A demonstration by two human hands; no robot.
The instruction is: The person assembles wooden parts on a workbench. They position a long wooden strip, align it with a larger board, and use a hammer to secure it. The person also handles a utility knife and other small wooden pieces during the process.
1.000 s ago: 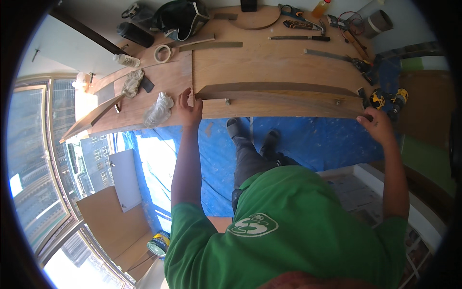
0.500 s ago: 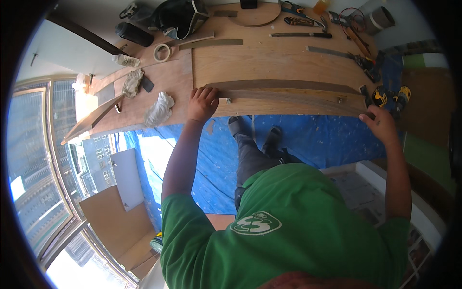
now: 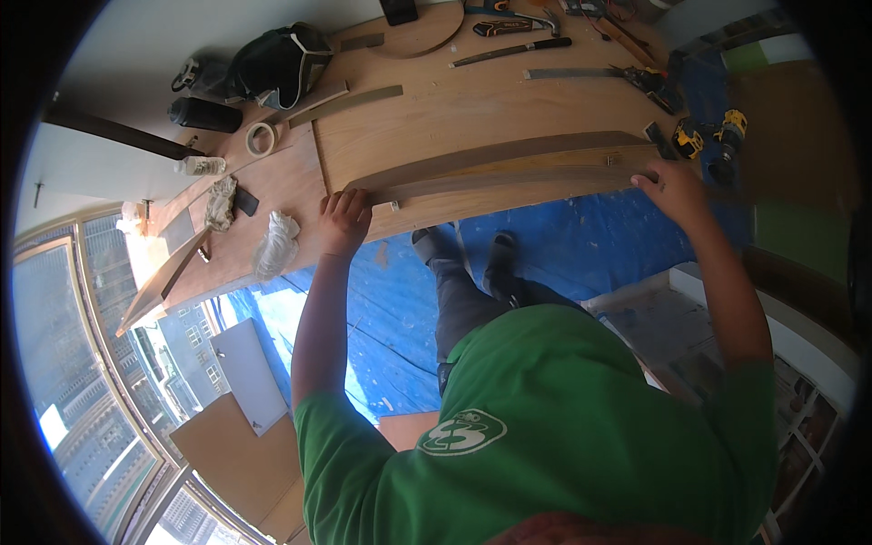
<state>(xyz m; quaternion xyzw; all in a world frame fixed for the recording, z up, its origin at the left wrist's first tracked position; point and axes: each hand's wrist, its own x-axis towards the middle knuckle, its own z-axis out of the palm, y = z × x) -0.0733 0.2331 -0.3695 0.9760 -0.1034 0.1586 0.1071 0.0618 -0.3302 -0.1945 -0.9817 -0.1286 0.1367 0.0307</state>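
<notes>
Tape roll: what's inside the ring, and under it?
Wooden bench top shows through the centre of the tape roll; whatever lies directly under the ring is covered.

1 wood strip (image 3: 490, 179): L end was hidden under L hand (image 3: 345, 222). 1 R hand (image 3: 677, 191): fingers were partly hidden, grip I couldn't ID from my end. 1 dk. box (image 3: 400, 11): was cut off by top edge. 1 sm. fitting (image 3: 395, 206): was too tiny for me to ID.
</notes>
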